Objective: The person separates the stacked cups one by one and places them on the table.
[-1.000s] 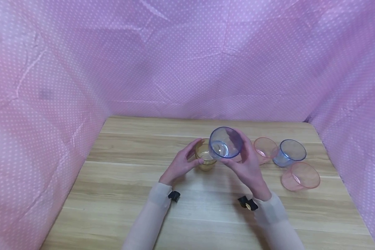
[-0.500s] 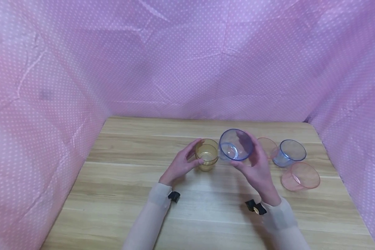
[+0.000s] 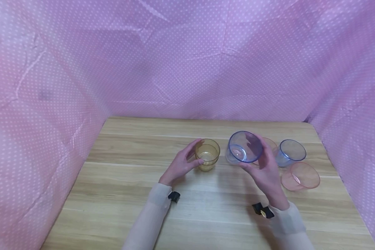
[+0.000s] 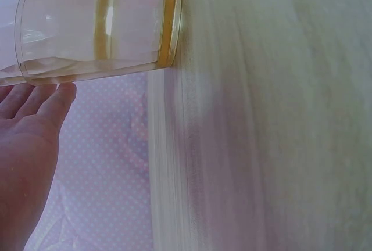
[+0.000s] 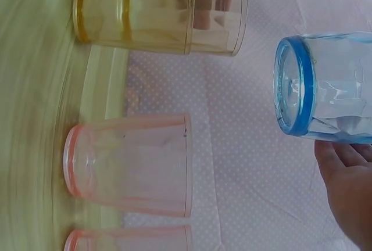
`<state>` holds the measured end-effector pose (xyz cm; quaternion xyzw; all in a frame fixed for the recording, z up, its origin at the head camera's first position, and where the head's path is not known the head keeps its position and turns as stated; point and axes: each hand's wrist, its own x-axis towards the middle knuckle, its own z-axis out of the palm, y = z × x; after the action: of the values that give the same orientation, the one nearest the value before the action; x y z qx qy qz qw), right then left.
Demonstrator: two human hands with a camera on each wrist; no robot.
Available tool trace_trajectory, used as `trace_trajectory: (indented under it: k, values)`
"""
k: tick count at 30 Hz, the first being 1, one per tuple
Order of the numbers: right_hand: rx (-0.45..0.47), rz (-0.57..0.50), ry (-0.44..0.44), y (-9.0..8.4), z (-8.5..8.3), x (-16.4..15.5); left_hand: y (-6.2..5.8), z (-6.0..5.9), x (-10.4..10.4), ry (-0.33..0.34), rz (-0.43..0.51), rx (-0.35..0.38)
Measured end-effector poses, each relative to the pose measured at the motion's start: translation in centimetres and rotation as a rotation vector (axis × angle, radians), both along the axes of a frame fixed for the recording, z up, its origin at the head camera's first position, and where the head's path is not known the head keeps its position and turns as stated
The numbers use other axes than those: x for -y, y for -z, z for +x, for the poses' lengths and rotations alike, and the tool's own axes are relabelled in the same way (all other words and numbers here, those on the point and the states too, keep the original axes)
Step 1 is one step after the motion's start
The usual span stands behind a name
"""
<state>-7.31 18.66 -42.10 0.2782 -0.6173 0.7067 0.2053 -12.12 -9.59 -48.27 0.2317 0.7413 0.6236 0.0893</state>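
Note:
My left hand (image 3: 191, 157) holds a yellow see-through cup (image 3: 208, 155) that stands upright on the wooden table (image 3: 128, 180), with thumb and fingers on its left side. The left wrist view shows that yellow cup (image 4: 99, 27) just past my left fingers (image 4: 40, 103). My right hand (image 3: 258, 163) grips a blue see-through cup (image 3: 244, 147), lifted off the table and tilted with its mouth toward me, a little right of the yellow cup. In the right wrist view the blue cup (image 5: 325, 88) hangs in the air above my right fingers (image 5: 346, 172).
A pink cup (image 3: 271, 145) stands partly hidden behind the held cup. Another blue cup (image 3: 290, 152) and a second pink cup (image 3: 300, 176) stand at the right. Pink dotted cloth (image 3: 187, 62) walls in the table at the back and both sides.
My right hand has carried the blue cup to the right and slightly down, away from over the yellow cup. The left hand and yellow cup have not moved.

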Motion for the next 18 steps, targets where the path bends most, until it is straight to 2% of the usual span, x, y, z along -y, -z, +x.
trace_trajectory:
  k: [9, 18]
  values:
    - [0.008, -0.015, -0.011, 0.5, 0.3, -1.6, 0.1, -0.1, 0.0, -0.006, -0.010, -0.001]
    - [0.031, -0.027, 0.034, 1.0, 0.8, -3.2, 0.1, -0.2, 0.0, -0.006, -0.011, -0.005]
